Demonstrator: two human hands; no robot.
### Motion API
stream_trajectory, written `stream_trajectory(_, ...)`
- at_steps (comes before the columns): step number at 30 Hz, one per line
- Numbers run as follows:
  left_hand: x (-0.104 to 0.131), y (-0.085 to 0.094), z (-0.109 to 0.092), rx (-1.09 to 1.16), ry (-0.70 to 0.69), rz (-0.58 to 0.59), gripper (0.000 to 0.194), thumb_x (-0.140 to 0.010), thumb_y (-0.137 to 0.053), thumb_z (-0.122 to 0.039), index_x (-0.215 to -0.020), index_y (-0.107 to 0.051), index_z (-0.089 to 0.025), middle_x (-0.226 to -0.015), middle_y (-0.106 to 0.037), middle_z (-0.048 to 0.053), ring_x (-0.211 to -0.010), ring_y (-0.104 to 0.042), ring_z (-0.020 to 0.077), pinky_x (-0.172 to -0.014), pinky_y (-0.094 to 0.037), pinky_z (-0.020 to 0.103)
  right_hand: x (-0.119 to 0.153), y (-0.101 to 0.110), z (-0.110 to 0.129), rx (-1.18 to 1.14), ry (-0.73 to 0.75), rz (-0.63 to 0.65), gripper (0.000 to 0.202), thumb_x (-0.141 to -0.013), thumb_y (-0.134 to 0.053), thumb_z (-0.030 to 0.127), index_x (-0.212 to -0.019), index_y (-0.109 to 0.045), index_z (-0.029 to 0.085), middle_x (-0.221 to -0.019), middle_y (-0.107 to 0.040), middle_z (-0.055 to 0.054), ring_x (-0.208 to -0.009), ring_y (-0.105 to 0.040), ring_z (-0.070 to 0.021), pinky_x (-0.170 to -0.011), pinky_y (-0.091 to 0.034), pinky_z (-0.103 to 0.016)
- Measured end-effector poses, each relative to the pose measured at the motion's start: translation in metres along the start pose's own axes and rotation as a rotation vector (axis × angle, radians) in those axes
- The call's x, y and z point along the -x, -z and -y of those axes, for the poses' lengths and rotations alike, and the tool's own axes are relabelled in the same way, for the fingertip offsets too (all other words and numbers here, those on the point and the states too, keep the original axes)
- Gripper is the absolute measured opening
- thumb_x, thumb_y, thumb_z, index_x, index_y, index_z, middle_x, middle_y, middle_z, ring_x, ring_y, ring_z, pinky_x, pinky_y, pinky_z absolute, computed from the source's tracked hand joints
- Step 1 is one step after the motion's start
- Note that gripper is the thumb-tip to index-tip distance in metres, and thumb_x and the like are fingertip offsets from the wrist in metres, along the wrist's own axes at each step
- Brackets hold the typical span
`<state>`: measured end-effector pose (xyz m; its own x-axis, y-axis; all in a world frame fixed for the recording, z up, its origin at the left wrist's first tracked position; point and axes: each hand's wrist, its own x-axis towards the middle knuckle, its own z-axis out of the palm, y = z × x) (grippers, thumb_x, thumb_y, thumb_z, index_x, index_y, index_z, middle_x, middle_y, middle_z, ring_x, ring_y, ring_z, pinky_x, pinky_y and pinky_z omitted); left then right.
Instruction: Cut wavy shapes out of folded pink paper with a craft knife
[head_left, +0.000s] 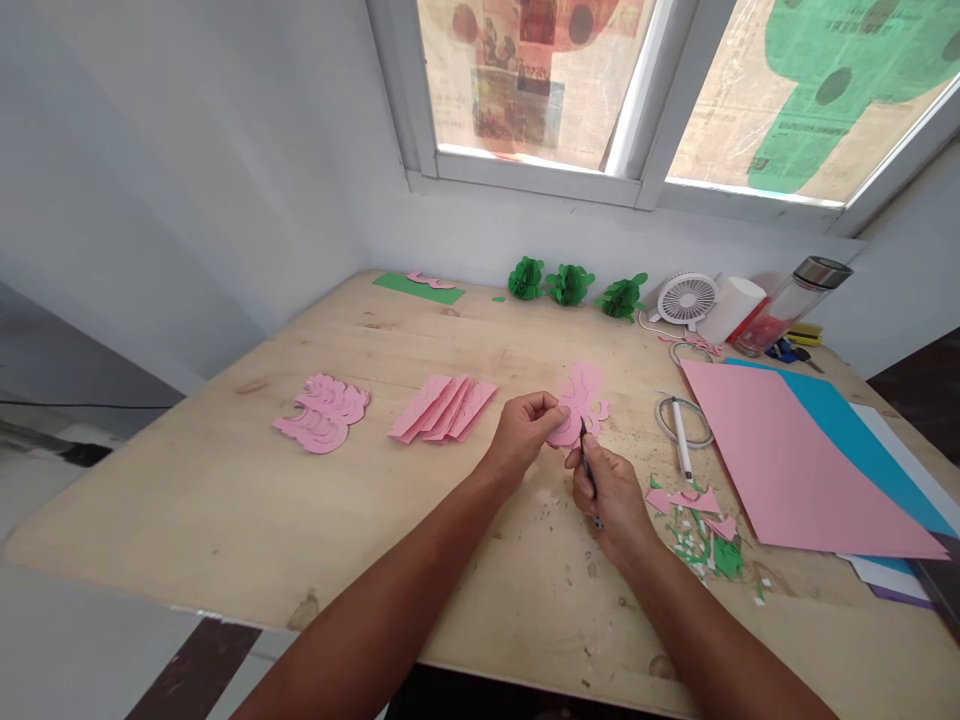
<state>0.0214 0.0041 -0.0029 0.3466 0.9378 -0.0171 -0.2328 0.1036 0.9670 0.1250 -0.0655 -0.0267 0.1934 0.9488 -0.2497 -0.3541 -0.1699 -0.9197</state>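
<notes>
Between my hands, above the middle of the wooden table [247,520], is a pink paper piece [566,428] with curved cut edges. My left hand [531,428] pinches its left side between thumb and fingers. In my right hand [611,490] is a dark, thin cutting tool [589,470], its tip against the paper; whether it is a knife or scissors I cannot tell. Just behind lies more pink paper [586,378], partly overlapped by the held piece. To the left are folded pink strips [442,408] and, further left, a pile of cut scalloped pink shapes [324,412].
Paper scraps [705,530] and a white pen [682,440] lie right of my hands, beside large pink [802,460] and blue sheets. Along the back stand green paper balls [570,285], a small fan [687,299] and a glass bottle [791,305]. A green strip [405,289] lies back left.
</notes>
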Motion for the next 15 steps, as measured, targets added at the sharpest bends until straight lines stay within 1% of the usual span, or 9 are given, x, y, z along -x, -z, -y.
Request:
stream_trajectory(8, 0.0018, -0.0013, -0.0021, 0.002, 0.006, -0.018, 0.023, -0.068, -0.061, -0.03, -0.055, -0.051, -0.014, -0.049, -0.047, -0.004, -0.043, -0.037, 0.0055, -0.042, -0.029, 0.019, -0.0004, -0.0001, -0.0004, 0.005, -0.002, -0.001, 0.038, -0.072, -0.061, 0.052, -0.064, -0.056, 0.015, -0.037, -0.033, 0.009, -0.032, -0.019, -0.0041, -0.034, -0.011, -0.019)
stream_trajectory(15, 0.0005, -0.0001, 0.0014, -0.004, 0.0, 0.003, 0.023, -0.068, -0.06, -0.031, -0.055, -0.051, -0.014, -0.049, -0.047, -0.004, -0.045, -0.038, 0.0062, -0.042, -0.029, 0.019, 0.0009, -0.0002, 0.001, 0.018, 0.008, -0.009, 0.039, -0.073, -0.059, 0.053, -0.064, -0.055, 0.015, -0.038, -0.033, 0.009, -0.033, -0.02, -0.0043, -0.034, -0.013, -0.019)
